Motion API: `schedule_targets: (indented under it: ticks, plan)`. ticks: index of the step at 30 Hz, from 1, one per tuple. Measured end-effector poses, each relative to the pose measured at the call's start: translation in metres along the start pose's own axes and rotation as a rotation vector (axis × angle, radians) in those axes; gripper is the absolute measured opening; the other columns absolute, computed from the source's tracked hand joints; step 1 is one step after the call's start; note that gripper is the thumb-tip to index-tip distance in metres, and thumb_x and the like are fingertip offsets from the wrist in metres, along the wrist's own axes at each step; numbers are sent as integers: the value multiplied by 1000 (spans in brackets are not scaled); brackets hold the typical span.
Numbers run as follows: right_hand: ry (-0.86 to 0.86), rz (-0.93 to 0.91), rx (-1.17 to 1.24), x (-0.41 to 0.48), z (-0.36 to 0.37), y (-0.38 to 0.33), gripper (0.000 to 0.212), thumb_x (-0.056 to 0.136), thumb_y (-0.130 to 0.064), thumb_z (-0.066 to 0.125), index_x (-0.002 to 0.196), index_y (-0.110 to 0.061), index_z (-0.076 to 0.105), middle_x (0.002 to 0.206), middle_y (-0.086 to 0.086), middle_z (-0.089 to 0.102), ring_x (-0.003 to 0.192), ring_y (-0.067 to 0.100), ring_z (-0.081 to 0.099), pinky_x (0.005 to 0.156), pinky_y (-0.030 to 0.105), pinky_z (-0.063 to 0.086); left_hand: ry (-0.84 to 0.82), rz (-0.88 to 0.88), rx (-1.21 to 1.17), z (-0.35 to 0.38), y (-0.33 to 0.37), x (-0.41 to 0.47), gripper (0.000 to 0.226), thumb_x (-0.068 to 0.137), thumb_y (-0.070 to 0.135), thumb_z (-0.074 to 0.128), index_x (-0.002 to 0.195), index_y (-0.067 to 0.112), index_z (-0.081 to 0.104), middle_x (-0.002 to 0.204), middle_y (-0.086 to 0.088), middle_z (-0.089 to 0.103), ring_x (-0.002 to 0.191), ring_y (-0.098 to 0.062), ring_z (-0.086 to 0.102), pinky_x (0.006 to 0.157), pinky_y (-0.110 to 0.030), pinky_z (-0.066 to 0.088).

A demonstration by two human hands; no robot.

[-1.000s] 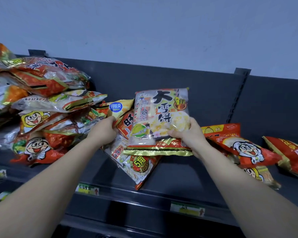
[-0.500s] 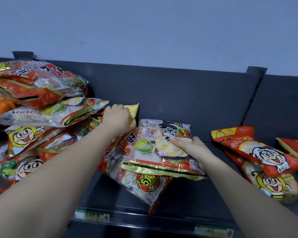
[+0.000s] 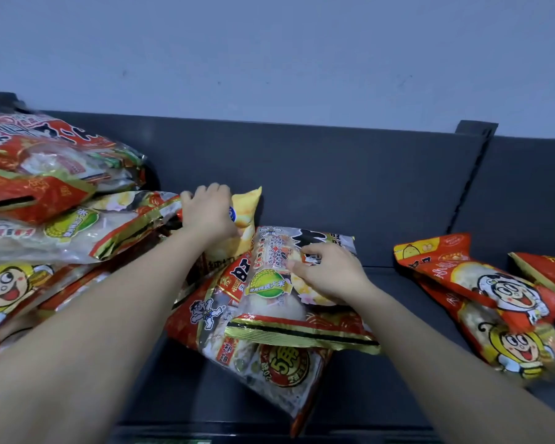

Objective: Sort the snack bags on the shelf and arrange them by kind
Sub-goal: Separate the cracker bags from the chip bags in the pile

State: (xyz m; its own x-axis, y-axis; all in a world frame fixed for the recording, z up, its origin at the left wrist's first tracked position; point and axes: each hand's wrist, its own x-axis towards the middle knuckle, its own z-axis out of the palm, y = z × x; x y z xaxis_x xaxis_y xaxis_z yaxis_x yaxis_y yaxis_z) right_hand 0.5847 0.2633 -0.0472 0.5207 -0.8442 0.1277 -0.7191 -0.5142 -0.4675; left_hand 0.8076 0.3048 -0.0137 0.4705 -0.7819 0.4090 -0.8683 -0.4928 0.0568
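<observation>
While both forearms reach in over the dark shelf (image 3: 394,389), the white cracker bag (image 3: 271,302) with large black characters lies face up at mid-shelf, gold-and-red bottom seam toward the camera. Right hand (image 3: 330,277) rests on top of that bag, fingers bent against the film, thumb pointing left; whether it pinches the film or only presses on it cannot be told. Directly under the white bag, and sticking out past its near and left edges, lies a red-and-clear bag (image 3: 282,363) with a round orange "5" badge. Just behind and left of the white bag, the left hand (image 3: 207,213) grips a yellow bag (image 3: 249,203), fingers curled over its top edge, back of the hand toward the camera. Further left of the white bag, a stacked heap of bags (image 3: 71,225) in red, clear and gold. Well to the right of the white bag, apart from it, several red bags (image 3: 494,283) with cartoon faces overlap one another.
</observation>
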Motion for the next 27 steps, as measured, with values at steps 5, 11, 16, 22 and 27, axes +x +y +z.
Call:
schedule_targets:
  ticks: [5,11,16,22,27]
  plan:
    - [21,-6,-2,-4,-2,-3,54,86,-59,58,130,-26,59,132,-3,60,118,22,55,93,35,44,273,75,-69,-26,13,0,58,71,41,79,116,17,51,117,-2,54,113,-25,48,98,-39,26]
    - [35,16,189,-10,-5,-4,76,82,-56,66,145,-22,40,147,-1,46,131,22,46,105,39,40,463,114,-150,-81,22,-6,55,72,37,78,114,14,52,114,-4,54,110,-27,47,96,-41,26]
    - [164,52,648,-12,-26,-8,107,73,-52,77,154,-21,15,155,0,32,142,20,32,112,41,33,353,-28,-639,-112,41,-20,66,63,44,83,117,21,51,114,6,56,112,-20,50,99,-38,27]
    - [300,122,1064,-26,-56,23,132,57,-39,90,154,-29,1,132,-7,55,120,18,56,104,48,45,-17,-152,-1305,-86,76,-42,75,45,42,91,109,27,54,107,7,64,95,-19,66,83,-45,55]
    - [474,155,1162,-60,-86,58,96,69,-13,86,145,-16,27,118,0,66,108,17,65,96,45,52,-180,-98,-1482,-83,128,-56,67,69,29,87,124,16,51,109,0,66,85,-19,71,66,-39,61]
